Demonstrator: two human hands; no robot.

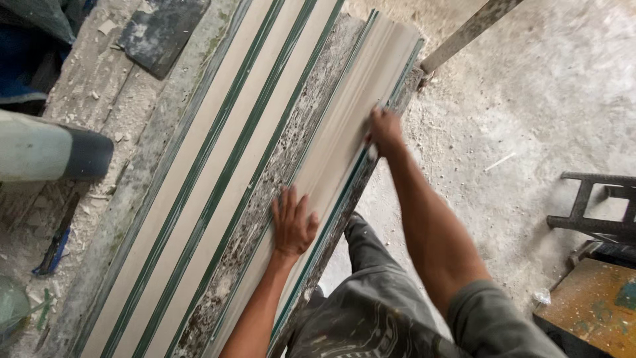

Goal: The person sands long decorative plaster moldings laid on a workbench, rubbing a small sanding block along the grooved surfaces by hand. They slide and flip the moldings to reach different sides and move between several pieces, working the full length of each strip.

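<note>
Both hands, left hand (292,225) and right hand (385,130), press the pale moulding (344,136).

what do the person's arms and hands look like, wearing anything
Both hands are bare: no gloves, rings or watch show on the left hand or the right hand. The forearms are bare too. The right arm comes out of a short grey sleeve that ends above the elbow. The left arm's sleeve is out of view.
</note>
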